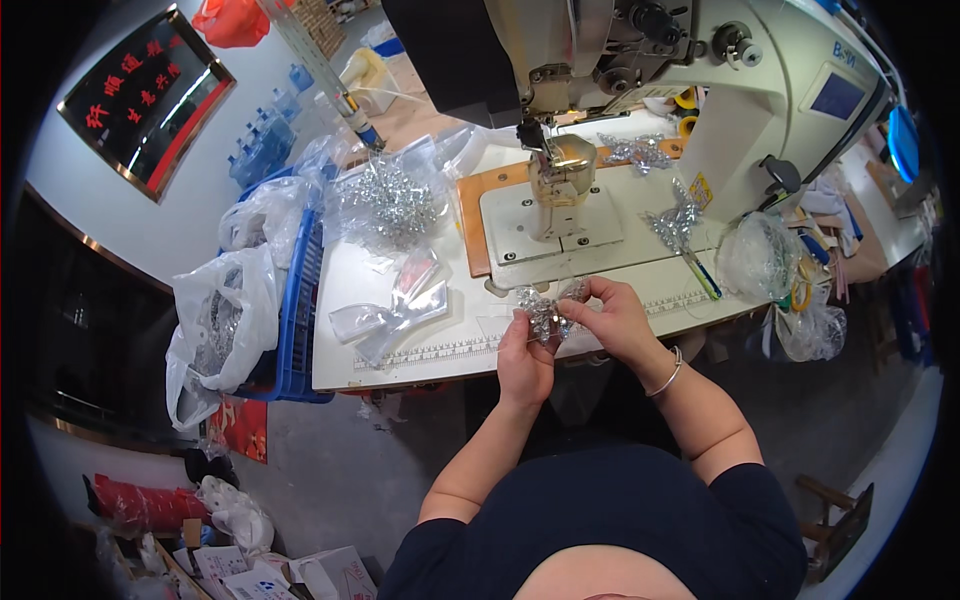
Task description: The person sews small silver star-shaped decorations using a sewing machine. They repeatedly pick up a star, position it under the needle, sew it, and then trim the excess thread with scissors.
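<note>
My left hand (525,368) and my right hand (612,318) meet at the front edge of the white sewing table (465,362). Between them they pinch a glittery silver bow (541,314), its middle partly covered by my fingers. Just beyond it stands a post-bed sewing machine (562,190), its needle area apart from the bow. A clear, shiny bow (390,318) lies to the left of my hands. On the right, another silver glitter piece (676,215) rests on the machine bed beside a slim green-and-blue tool (702,275).
A heap of silver glitter pieces (390,205) sits in clear plastic at the left. Beside the table, a blue crate (298,310) carries white plastic bags (225,320). More silver pieces (638,150) lie behind the needle post. A clear bag (757,255) is at the right.
</note>
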A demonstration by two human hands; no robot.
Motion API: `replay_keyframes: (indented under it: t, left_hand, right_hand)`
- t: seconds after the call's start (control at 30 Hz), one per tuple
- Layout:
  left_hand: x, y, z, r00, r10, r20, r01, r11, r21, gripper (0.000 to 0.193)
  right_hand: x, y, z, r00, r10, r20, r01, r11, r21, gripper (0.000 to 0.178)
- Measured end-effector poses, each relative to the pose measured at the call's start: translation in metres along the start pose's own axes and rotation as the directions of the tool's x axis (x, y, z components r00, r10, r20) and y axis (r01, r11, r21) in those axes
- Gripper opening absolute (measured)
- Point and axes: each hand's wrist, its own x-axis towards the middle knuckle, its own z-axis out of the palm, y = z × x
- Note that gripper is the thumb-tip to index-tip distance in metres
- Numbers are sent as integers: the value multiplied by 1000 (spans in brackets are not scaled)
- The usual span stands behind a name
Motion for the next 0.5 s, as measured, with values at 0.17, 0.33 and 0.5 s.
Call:
replay_keyframes:
  t: [0.17,0.33,0.5]
  left_hand:
    - [0,-2,-2,1000,1,1,-1,1000,2,26]
    - [-4,-6,-7,990,130,46,-137,969,205,11]
    - [-10,20,-6,685,379,622,-606,770,199,15]
  right_hand:
    - [0,6,2,999,-17,-33,16,999,-42,15]
    - [-10,-1,8,967,-231,-103,204,954,-218,14]
    - [-35,-24,-1,611,-788,81,733,524,-434,24]
